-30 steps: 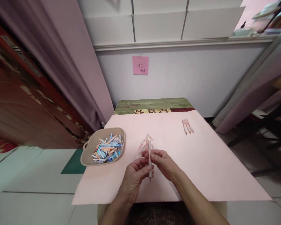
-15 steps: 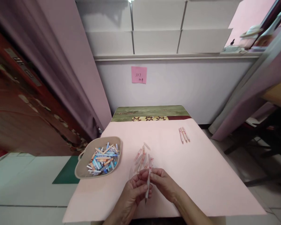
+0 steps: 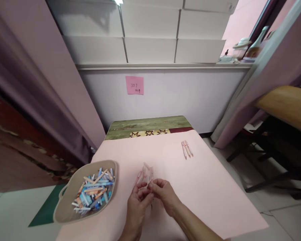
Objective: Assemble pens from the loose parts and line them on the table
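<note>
Both of my hands meet over the near middle of the pink-covered table. The fingers of my left hand (image 3: 138,202) are pinched around a slim pen (image 3: 152,206), whose dark tip points toward me. Against its upper part press the thumb and fingertips of my right hand (image 3: 167,195). Most of this pen is hidden by the fingers. Just beyond them lies a small pile of clear and pink pen parts (image 3: 145,170), partly covered by my hands. Three assembled pink pens (image 3: 187,149) lie side by side farther off to the right.
To the left stands a beige basket (image 3: 58,204) holding many blue, orange and white pen parts (image 3: 96,190). A pink cover (image 3: 211,197) lies over the table, with a green patterned strip (image 3: 150,125) at its far edge. A pink note (image 3: 134,85) hangs on the wall.
The view has swung right, so everything appears farther left. My fingertips have drawn closer together around the pen, hiding more of its barrel than before.
</note>
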### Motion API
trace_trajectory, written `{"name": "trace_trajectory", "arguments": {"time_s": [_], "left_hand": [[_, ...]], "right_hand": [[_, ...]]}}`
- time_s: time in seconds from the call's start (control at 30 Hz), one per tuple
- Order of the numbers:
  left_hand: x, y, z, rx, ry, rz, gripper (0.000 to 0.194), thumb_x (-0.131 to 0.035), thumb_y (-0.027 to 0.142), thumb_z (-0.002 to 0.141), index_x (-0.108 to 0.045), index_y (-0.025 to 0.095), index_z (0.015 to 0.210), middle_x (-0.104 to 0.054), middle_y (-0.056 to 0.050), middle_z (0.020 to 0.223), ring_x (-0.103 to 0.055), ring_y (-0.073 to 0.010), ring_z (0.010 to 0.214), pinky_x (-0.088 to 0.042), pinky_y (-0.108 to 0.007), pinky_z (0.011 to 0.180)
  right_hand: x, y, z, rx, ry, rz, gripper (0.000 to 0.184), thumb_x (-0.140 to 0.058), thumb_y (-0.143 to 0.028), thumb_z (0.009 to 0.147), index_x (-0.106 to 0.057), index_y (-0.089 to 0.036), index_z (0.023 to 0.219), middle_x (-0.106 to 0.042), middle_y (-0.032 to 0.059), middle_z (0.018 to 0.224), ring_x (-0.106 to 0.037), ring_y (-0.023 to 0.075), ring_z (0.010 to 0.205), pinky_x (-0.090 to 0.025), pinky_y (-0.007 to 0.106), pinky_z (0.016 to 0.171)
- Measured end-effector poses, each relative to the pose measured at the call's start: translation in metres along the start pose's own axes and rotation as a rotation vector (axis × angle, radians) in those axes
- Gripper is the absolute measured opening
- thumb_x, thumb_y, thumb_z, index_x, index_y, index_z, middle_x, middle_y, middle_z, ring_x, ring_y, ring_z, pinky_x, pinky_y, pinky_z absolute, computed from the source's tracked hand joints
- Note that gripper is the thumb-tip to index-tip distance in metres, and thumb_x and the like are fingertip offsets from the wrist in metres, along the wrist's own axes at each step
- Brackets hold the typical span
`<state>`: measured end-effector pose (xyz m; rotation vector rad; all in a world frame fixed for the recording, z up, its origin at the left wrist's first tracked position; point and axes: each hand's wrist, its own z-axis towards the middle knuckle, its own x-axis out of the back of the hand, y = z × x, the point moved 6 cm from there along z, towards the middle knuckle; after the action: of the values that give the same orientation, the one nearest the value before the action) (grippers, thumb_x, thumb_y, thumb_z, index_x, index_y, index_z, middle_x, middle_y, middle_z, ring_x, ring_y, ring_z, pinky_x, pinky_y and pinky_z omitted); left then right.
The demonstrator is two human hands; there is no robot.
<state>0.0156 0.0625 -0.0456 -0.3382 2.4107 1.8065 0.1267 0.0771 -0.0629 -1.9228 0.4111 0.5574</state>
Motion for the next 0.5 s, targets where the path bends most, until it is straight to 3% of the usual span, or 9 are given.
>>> {"name": "trace_trajectory", "arguments": {"time_s": [0.1, 0.2, 0.33, 0.5], "left_hand": [[0.005, -0.004, 0.005, 0.016, 0.024, -0.01, 0.049, -0.082, 0.031, 0.058, -0.055, 0.017, 0.097, -0.073, -0.004, 0.074, -0.067, -0.0193, 0.073, -0.05, -0.03, 0.073], [0.005, -0.001, 0.007, -0.004, 0.017, 0.019, 0.049, -0.083, 0.032, 0.057, -0.056, 0.018, 0.095, -0.072, -0.003, 0.068, -0.067, -0.0191, 0.068, -0.05, -0.03, 0.07], [0.001, 0.003, 0.005, -0.046, 0.008, 0.054, 0.048, -0.083, 0.032, 0.057, -0.057, 0.018, 0.094, -0.071, -0.002, 0.069, -0.066, -0.0193, 0.069, -0.049, -0.028, 0.067], [-0.001, -0.001, 0.007, -0.066, 0.025, 0.064, 0.048, -0.083, 0.035, 0.058, -0.056, 0.019, 0.095, -0.069, -0.001, 0.069, -0.065, -0.0184, 0.066, -0.049, -0.028, 0.067]], "right_hand": [[-0.003, -0.002, -0.002, 0.028, -0.036, -0.036, 0.042, -0.081, -0.049, 0.063, -0.068, -0.013, 0.079, -0.066, 0.0027, 0.071, -0.06, 0.0141, 0.063, -0.048, 0.031, 0.067], [-0.001, -0.01, -0.001, 0.061, -0.047, -0.112, 0.041, -0.082, -0.049, 0.06, -0.067, -0.012, 0.071, -0.064, 0.0015, 0.063, -0.058, 0.0133, 0.059, -0.046, 0.029, 0.066], [0.005, -0.018, 0.002, 0.085, -0.01, -0.205, 0.036, -0.084, -0.045, 0.058, -0.068, -0.012, 0.064, -0.063, 0.0003, 0.057, -0.054, 0.0121, 0.056, -0.042, 0.025, 0.06], [0.002, -0.009, 0.002, 0.133, 0.061, -0.3, 0.033, -0.08, -0.045, 0.062, -0.067, -0.014, 0.062, -0.063, 0.0004, 0.056, -0.054, 0.0133, 0.054, -0.042, 0.025, 0.055]]}}
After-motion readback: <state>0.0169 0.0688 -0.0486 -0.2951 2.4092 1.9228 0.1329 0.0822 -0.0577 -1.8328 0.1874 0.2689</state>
